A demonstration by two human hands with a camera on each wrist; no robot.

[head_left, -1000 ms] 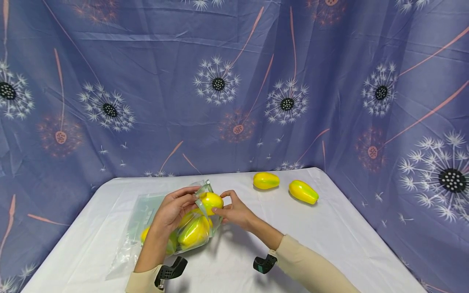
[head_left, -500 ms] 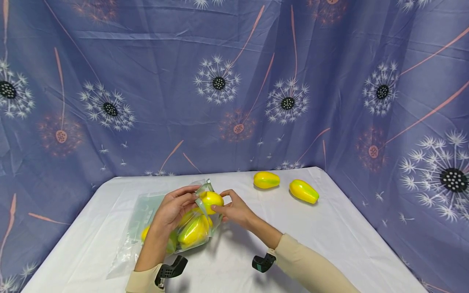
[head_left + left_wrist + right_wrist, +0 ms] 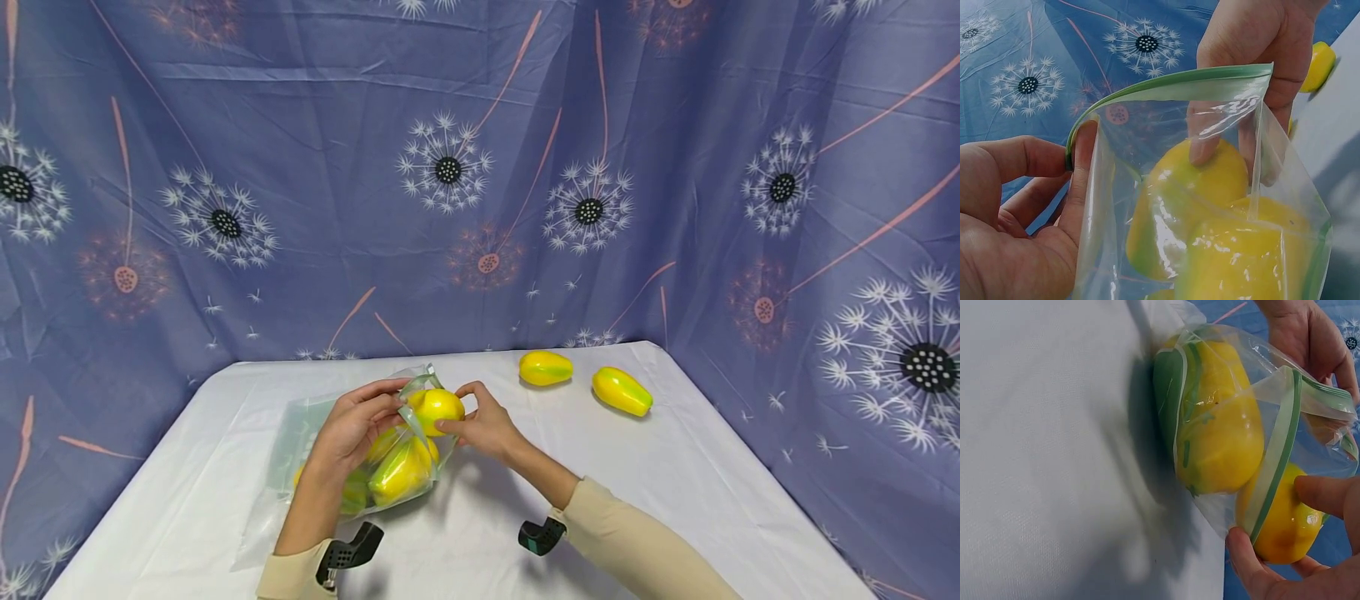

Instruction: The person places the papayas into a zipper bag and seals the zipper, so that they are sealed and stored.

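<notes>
My left hand (image 3: 352, 429) pinches the green zip edge of a clear zip bag (image 3: 1175, 81), its mouth gaping. My right hand (image 3: 486, 425) grips a yellow-and-green papaya (image 3: 441, 408) at the bag's mouth, thumb on its near side. In the right wrist view the papaya's end (image 3: 1288, 528) shows beside the green zip strip, with the right fingertips around it and at the strip. Lower in the bag lies another papaya (image 3: 405, 473), seen through the plastic. More yellow and green fruit shows partly behind the left wrist.
Two papayas rest at the back right of the white-covered table (image 3: 600, 492), one (image 3: 546, 368) to the left of the other (image 3: 622, 392). A pale, flat part of the plastic (image 3: 296, 425) spreads to the left of the left hand. A patterned blue cloth (image 3: 337, 208) hangs behind.
The gripped papaya and right fingers have shifted slightly up and to the right. The bag has slid a little to the right with them; the left hand stays nearly in place.
</notes>
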